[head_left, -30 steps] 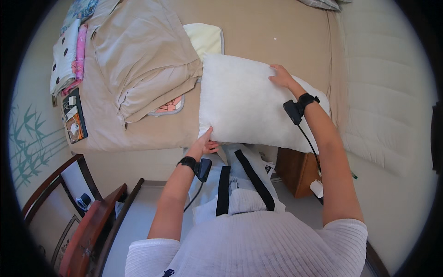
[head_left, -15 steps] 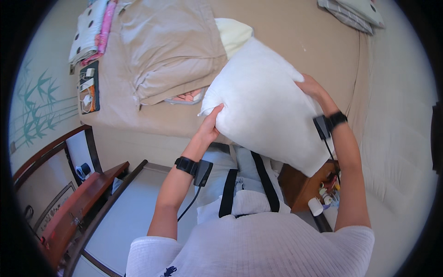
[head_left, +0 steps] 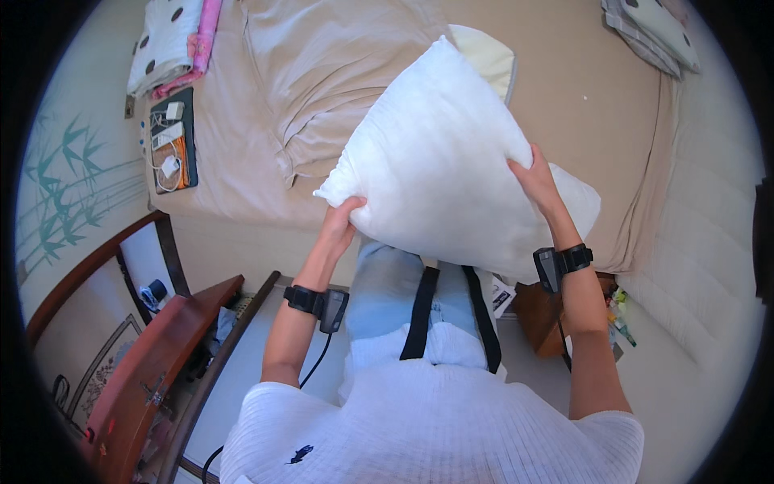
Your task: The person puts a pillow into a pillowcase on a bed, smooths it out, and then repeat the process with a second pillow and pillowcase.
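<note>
A plump white pillow (head_left: 439,169) is held tilted above the near edge of the bed, one corner pointing away from me. My left hand (head_left: 343,219) grips it close to its left corner, thumb on top and fingers tucked underneath. On the opposite edge my right hand (head_left: 535,179) pinches the pillow, its fingers partly hidden behind it. A pale yellow cloth piece (head_left: 489,60) shows on the bed beyond the pillow. To the left of it spreads a crumpled beige cloth (head_left: 330,73).
The beige bed (head_left: 580,121) fills the far side. Folded bedding (head_left: 165,44) lies at its far left, more bedding (head_left: 653,32) at the far right. A dark tray (head_left: 173,141) holds chargers and cables. A wooden cabinet (head_left: 542,319) stands near right, a reddish wooden shelf (head_left: 153,371) near left.
The pillow has swung round, its far corner rising and its lower right end drawing in. Both hands keep their hold. My view has shifted slightly, so the bed sits farther right.
</note>
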`<state>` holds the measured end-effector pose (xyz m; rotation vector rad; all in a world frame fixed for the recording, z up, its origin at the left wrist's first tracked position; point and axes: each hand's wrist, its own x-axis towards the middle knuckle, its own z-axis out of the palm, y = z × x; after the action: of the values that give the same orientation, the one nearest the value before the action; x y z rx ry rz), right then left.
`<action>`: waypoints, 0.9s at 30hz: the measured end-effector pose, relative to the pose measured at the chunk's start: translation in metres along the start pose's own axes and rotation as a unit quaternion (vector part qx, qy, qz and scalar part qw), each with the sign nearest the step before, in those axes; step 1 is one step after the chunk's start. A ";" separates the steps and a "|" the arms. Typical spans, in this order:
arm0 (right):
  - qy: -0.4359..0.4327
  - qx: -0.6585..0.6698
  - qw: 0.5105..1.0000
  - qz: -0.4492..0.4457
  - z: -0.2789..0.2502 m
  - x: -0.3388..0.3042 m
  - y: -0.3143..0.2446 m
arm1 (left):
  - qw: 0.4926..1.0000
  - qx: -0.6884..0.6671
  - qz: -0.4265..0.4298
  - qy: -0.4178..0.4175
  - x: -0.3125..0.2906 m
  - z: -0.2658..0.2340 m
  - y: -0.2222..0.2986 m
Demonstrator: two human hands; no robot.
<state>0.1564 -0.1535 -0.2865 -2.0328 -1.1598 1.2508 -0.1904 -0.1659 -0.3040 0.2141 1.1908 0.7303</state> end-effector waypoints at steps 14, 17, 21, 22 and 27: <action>0.032 -0.099 0.993 -0.054 0.108 0.035 -0.027 | 0.969 0.211 0.116 0.047 0.098 -0.122 0.063; 0.062 -0.291 0.939 -0.174 0.117 0.029 -0.062 | 0.821 0.447 0.282 0.213 0.090 -0.111 0.068; -0.105 -0.325 0.904 -0.256 0.146 0.027 -0.074 | 0.637 0.627 0.448 0.013 0.085 -0.076 0.084; -0.127 -0.367 0.894 -0.224 0.157 0.025 -0.074 | 0.613 0.637 0.459 -0.087 0.089 -0.071 0.077; -0.200 -0.490 0.840 -0.118 0.195 0.045 -0.068 | 0.506 0.792 0.311 -0.143 0.103 -0.047 0.055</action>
<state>-0.0340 -0.0851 -0.3481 -2.1624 -2.5752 1.0670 -0.2368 -0.0712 -0.3723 2.3313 1.0812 -0.1094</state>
